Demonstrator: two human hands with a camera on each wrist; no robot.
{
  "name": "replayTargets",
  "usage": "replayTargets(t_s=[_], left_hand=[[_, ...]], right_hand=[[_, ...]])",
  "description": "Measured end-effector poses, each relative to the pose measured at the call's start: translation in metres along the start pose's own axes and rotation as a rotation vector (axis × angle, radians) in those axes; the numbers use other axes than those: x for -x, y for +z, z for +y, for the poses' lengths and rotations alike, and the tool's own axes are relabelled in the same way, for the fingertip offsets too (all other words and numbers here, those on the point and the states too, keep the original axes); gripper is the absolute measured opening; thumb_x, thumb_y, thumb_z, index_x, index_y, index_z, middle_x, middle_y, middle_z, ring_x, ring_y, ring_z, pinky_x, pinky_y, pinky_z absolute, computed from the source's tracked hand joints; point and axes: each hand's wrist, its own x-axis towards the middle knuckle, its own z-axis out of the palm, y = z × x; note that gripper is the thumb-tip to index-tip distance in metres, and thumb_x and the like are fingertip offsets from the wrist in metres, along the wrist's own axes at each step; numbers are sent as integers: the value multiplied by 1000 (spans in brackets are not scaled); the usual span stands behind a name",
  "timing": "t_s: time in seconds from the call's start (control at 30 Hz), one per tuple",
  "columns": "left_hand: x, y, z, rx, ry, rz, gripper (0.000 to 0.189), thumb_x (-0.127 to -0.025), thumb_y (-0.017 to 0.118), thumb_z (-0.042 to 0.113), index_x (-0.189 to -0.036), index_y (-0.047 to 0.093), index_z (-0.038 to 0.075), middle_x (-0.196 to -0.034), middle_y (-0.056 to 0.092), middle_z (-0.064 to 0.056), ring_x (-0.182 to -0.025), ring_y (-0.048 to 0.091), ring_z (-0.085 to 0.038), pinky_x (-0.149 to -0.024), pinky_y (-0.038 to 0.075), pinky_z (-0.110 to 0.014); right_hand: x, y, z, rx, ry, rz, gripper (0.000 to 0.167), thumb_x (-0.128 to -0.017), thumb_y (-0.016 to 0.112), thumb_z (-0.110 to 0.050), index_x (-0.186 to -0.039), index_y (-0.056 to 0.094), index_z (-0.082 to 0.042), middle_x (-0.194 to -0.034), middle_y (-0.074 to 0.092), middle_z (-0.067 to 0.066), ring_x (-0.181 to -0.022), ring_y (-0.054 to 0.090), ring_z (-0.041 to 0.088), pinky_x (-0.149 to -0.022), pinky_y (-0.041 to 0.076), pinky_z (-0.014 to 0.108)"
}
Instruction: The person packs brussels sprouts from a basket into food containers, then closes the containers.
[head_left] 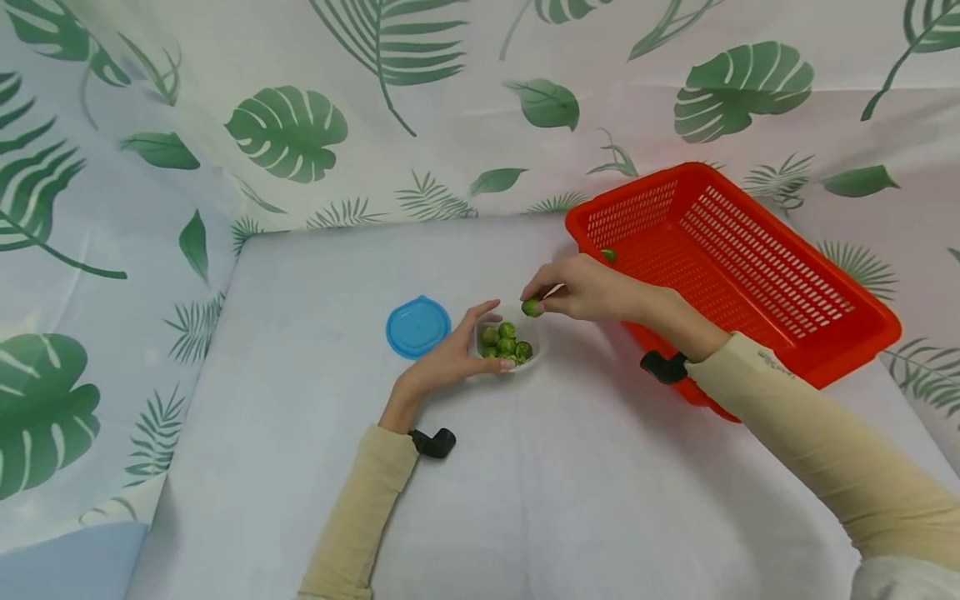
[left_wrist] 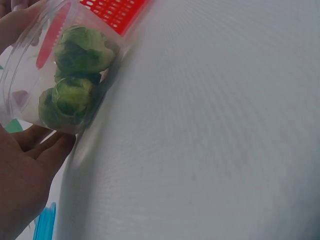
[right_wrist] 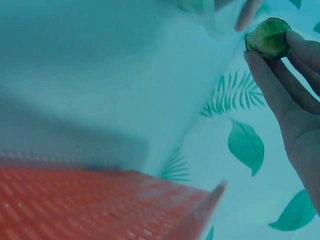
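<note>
In the head view, my left hand (head_left: 448, 357) holds a small clear plastic container (head_left: 537, 348), thumb on the near side and fingers on the far side. Several green Brussels sprouts (head_left: 507, 332) lie inside it, also visible through its wall in the left wrist view. Just above the container's right edge, my right hand (head_left: 583, 287) pinches one Brussels sprout (right_wrist: 270, 38) between thumb and fingertips. A round blue lid (head_left: 417, 327) lies flat on the table, left of the container.
A large red perforated basket (head_left: 765, 287) stands at the right, under my right forearm. At its left inner end a Brussels sprout (head_left: 608, 254) shows; my arm hides part of the basket. Leaf-patterned cloth (head_left: 457, 150) rises behind the white-covered table (head_left: 315, 333).
</note>
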Motion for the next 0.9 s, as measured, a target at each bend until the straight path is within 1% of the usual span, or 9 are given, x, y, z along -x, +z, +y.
replayTargets(t_s=[0.1,0.27,0.53,0.63,0.73,0.9], left_hand=[[0,1,-1,3,3,-4,97,-91,78,39,-165,16,30,-161,37,-1,-154,27,-26,-120,28,-60],[-1,1,-2,3,4,-4,98,-91,78,39,-165,16,30,-162,37,-1,-155,25,-26,-120,27,-60],[0,1,0,2,5,-7,97,-91,78,37,-165,16,29,-163,37,-2,-156,24,-27,-121,25,-61],[1,0,0,8,13,-10,97,-91,78,36,-165,16,29,-163,36,-1,-156,23,-26,-122,25,-60],[2,-1,-1,12,17,-9,96,-92,78,36,-165,16,29,-162,36,-1,-156,22,-25,-122,25,-60],[1,-2,-3,17,29,-10,96,-92,78,36,-165,16,28,-162,37,-1,-156,23,-23,-122,25,-58]], right_hand=[[-1,6,1,-12,6,-16,24,-94,72,-1,-118,76,-1,-109,77,11,-103,74,27,-91,59,43],[-3,12,1,-10,5,-19,23,-93,73,0,-116,76,-1,-107,77,10,-101,74,26,-90,60,42],[-8,24,1,-10,-40,-51,25,-91,74,3,-116,76,0,-110,77,11,-100,74,26,-90,60,43],[-11,29,1,32,-67,-63,25,-91,74,4,-116,76,1,-110,77,12,-99,74,26,-91,60,43],[-13,35,-2,105,-99,-74,24,-90,75,3,-114,77,1,-110,77,12,-100,73,26,-91,59,42],[-14,45,-7,214,-138,-70,23,-87,78,3,-110,77,2,-108,77,13,-101,72,28,-91,59,41]])
